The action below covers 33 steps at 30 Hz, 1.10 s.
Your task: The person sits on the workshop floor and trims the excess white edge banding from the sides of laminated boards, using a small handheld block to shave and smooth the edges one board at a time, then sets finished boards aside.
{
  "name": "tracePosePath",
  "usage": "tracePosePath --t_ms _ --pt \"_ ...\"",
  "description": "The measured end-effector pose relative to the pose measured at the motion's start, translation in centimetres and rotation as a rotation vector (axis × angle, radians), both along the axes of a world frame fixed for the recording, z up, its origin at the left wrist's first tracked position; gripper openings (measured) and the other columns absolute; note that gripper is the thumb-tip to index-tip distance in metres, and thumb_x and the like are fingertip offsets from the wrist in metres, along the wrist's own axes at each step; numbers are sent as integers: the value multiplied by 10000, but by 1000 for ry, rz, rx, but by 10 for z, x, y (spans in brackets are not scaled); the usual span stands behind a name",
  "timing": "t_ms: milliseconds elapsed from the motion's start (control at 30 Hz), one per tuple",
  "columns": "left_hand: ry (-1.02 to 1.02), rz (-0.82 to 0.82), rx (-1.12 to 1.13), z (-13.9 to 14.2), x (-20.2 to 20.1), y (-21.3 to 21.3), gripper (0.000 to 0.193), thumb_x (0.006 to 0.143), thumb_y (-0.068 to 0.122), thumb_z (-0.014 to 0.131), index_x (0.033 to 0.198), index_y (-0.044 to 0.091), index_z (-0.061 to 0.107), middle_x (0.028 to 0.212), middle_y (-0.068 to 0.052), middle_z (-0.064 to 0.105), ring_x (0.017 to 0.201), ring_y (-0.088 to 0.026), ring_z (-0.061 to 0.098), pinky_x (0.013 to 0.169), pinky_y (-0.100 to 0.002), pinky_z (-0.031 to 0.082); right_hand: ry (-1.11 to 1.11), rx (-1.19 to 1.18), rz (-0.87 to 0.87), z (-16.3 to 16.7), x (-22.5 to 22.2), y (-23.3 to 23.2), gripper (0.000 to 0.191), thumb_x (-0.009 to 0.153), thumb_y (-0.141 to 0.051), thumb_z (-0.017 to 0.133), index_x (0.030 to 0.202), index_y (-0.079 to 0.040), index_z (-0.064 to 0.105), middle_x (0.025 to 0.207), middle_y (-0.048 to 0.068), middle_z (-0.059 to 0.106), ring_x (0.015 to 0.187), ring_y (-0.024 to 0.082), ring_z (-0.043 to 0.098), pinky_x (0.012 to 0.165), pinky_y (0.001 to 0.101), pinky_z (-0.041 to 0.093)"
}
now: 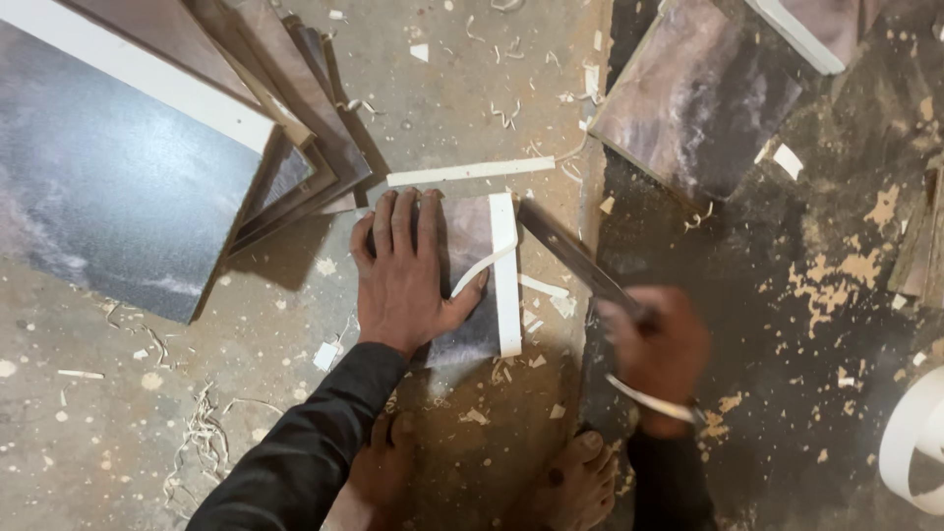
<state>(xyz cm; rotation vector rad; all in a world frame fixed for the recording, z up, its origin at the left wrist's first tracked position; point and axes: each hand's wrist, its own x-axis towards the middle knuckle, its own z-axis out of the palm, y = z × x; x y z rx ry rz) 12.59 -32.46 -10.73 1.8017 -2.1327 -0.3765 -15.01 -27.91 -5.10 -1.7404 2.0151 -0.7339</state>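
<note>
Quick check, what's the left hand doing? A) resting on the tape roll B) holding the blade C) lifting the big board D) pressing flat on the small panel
D: the left hand lies palm-down, fingers spread, on the small panel with the white edge strip; the blurred right hand has the blade.

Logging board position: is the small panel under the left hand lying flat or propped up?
Flat: the small panel lies on the floor, left hand pressing it.
</note>
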Motion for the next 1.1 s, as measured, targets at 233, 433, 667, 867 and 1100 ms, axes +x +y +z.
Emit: tracePosePath --t_ms 233,433,667,867,1100 --pt "-13 1 0 2 0 0 989 880 691 532 1527 -47 411 1501 -283 432 1468 -428 311 1188 -574 166 -399 -341 -81 5 26 -41 178 1021 -142 744 1076 -54 600 1043 57 707 966 131 690 856 249 563" --pt "30 12 4 0 1 -2 990 875 684 538 1539 -36 392 1515 -272 424 1473 -420 310 1187 -576 168 -69 -156 167 -7 42 -57 95 982 -87 748 1022 -1 735 908 124 755 821 199 741 739 355 579" --pt "24 -1 6 0 5 -2 999 867 666 543 1543 -51 378 1522 -288 416 1470 -435 310 1184 -579 162 -202 -263 264 31 46 -45 97 1014 -74 735 1052 14 752 947 116 776 815 163 772 719 314 637" --pt "52 4 -10 13 4 -5 978 878 655 537 1536 -47 368 1517 -298 408 1466 -450 308 1183 -591 156 -70 -425 153 47 37 -34 146 994 -115 758 1058 16 756 886 160 783 692 122 711 649 275 551" --pt "78 -3 6 14 6 -13 939 889 615 527 1542 -43 377 1518 -292 414 1472 -449 319 1198 -599 162 -584 -225 408 -1 64 -51 305 963 -157 629 1160 69 685 1049 193 749 895 256 743 882 390 581"
